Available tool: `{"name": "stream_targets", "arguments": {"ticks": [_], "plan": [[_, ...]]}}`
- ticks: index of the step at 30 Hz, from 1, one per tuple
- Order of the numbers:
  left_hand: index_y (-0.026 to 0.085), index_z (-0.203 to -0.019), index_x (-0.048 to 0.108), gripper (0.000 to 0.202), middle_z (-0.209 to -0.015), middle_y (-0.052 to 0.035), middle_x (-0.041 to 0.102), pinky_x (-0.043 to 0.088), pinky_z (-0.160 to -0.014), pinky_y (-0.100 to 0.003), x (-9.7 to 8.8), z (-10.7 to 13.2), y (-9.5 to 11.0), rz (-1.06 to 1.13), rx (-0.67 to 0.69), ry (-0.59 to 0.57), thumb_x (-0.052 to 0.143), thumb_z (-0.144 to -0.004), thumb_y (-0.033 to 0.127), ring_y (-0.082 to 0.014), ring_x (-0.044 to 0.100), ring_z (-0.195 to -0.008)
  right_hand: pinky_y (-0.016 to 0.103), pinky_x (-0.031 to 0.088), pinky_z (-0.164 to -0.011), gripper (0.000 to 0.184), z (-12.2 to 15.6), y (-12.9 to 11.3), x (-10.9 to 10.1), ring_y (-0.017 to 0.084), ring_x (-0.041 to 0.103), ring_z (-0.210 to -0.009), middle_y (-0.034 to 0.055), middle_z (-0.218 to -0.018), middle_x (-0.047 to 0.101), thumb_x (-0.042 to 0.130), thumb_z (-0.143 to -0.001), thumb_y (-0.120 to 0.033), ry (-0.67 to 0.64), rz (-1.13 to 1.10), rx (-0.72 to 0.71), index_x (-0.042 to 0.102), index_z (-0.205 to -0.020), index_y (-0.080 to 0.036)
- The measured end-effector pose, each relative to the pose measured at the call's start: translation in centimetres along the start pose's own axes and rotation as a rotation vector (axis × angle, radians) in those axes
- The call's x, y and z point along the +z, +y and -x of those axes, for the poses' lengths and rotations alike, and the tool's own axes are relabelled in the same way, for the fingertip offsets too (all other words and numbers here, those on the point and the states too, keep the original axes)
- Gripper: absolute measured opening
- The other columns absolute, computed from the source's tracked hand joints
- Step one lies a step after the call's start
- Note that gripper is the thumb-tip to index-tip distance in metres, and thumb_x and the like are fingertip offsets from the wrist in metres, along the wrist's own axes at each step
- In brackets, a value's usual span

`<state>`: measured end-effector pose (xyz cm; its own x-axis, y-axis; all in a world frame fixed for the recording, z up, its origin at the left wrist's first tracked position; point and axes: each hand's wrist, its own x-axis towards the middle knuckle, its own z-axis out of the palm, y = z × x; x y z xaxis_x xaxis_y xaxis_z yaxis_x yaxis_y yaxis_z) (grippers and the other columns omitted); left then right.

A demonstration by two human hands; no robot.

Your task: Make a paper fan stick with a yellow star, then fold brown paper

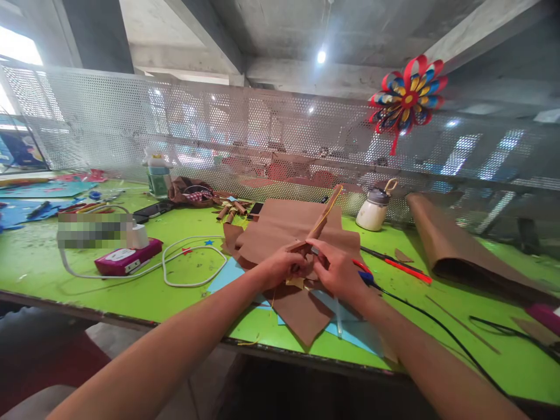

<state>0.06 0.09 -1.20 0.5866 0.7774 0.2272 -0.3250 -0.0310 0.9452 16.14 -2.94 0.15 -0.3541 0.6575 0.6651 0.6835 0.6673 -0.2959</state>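
Observation:
My left hand (286, 265) is closed around the lower end of a narrow folded brown paper strip (324, 217), which slants up and away to the right. A thin yellow string runs along its upper end. My right hand (335, 265) is curled around a hot glue gun (366, 279), mostly hidden by the hand; its blue handle and black cord show by the wrist. A metallic tip shows at the fingers, close to the strip, and a clear glue stick (338, 318) juts toward me. Beneath both hands lie brown paper sheets (301, 219) and light blue paper (227, 274).
A purple power strip (129, 256) with a looped white cord is at left. Small brown paper rolls (231, 211) lie behind. A white bottle (373, 210), a red-handled tool (409, 272) and a large rolled brown sheet (464, 251) are right. A perforated screen (262, 134) borders the table's back.

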Motion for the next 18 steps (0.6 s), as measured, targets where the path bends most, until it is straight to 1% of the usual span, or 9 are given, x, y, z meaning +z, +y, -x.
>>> {"name": "stream_targets", "arguments": {"ticks": [2,5,6,8,10,12,15,18], "plan": [[0.014,-0.095,0.058,0.036,-0.068,0.0009,0.051,0.025,-0.044,-0.020,0.03,0.02,0.10,0.015,0.000,-0.016,0.054,-0.060,0.010,-0.0056,0.039,-0.049,0.030,0.046,-0.070,0.046,0.00,0.07,0.01,0.018,0.058,-0.072,0.0043,-0.084,0.065,0.046,-0.076,-0.011,-0.001,0.012,-0.001,0.051,-0.121,-0.016],[0.014,-0.093,0.058,0.031,-0.068,0.0013,0.051,0.026,-0.045,-0.019,-0.03,-0.03,0.01,0.014,-0.011,0.008,0.057,-0.063,0.013,-0.0056,0.040,-0.050,0.032,0.047,-0.077,0.045,-0.01,0.20,0.09,0.020,0.060,-0.083,0.0073,-0.097,0.065,0.046,-0.077,-0.012,-0.002,0.032,-0.030,0.050,-0.121,-0.016],[0.014,-0.092,0.057,0.027,-0.067,0.0014,0.050,0.027,-0.045,-0.019,-0.07,-0.06,-0.07,0.010,-0.018,0.017,0.059,-0.064,0.016,-0.0057,0.040,-0.051,0.033,0.047,-0.079,0.044,-0.02,0.23,0.11,0.021,0.060,-0.087,0.0081,-0.101,0.065,0.046,-0.077,-0.012,-0.001,0.042,-0.045,0.050,-0.121,-0.016],[0.013,-0.082,0.057,0.017,-0.062,0.0016,0.049,0.027,-0.046,-0.020,-0.14,-0.10,-0.21,-0.011,-0.052,0.025,0.060,-0.068,0.021,-0.0060,0.040,-0.050,0.034,0.046,-0.082,0.043,-0.03,0.24,0.10,0.022,0.059,-0.093,0.0093,-0.105,0.064,0.046,-0.078,-0.012,0.000,0.071,-0.074,0.051,-0.120,-0.016],[0.013,-0.071,0.054,0.013,-0.056,0.0022,0.046,0.028,-0.046,-0.021,-0.17,-0.10,-0.25,-0.045,-0.099,0.027,0.059,-0.071,0.025,-0.0061,0.039,-0.047,0.034,0.047,-0.081,0.043,-0.04,0.17,0.03,0.022,0.059,-0.093,0.0101,-0.102,0.064,0.045,-0.079,-0.012,-0.001,0.112,-0.091,0.051,-0.121,-0.015],[0.013,-0.066,0.052,0.017,-0.052,0.0030,0.044,0.027,-0.045,-0.021,-0.12,-0.06,-0.15,-0.075,-0.131,0.032,0.059,-0.072,0.027,-0.0060,0.038,-0.045,0.034,0.047,-0.079,0.043,-0.05,0.00,-0.11,0.022,0.059,-0.089,0.0103,-0.098,0.063,0.043,-0.081,-0.012,0.002,0.148,-0.093,0.050,-0.123,-0.014],[0.013,-0.069,0.053,0.018,-0.052,0.0033,0.045,0.028,-0.045,-0.020,0.04,0.01,0.13,-0.062,-0.131,0.036,0.062,-0.072,0.029,-0.0056,0.039,-0.045,0.034,0.046,-0.078,0.042,-0.08,-0.32,-0.42,0.022,0.059,-0.088,0.0102,-0.095,0.063,0.042,-0.082,-0.013,0.041,0.138,-0.106,0.050,-0.123,-0.014],[0.012,-0.076,0.055,0.022,-0.057,0.0018,0.049,0.033,-0.048,-0.019,0.02,0.04,0.32,0.011,-0.129,0.031,0.065,-0.072,0.031,-0.0062,0.044,-0.049,0.032,0.046,-0.077,0.037,-0.15,-0.44,-0.78,0.020,0.059,-0.084,0.0088,-0.093,0.063,0.042,-0.083,-0.014,0.142,0.067,-0.078,0.053,-0.118,-0.016]]}}
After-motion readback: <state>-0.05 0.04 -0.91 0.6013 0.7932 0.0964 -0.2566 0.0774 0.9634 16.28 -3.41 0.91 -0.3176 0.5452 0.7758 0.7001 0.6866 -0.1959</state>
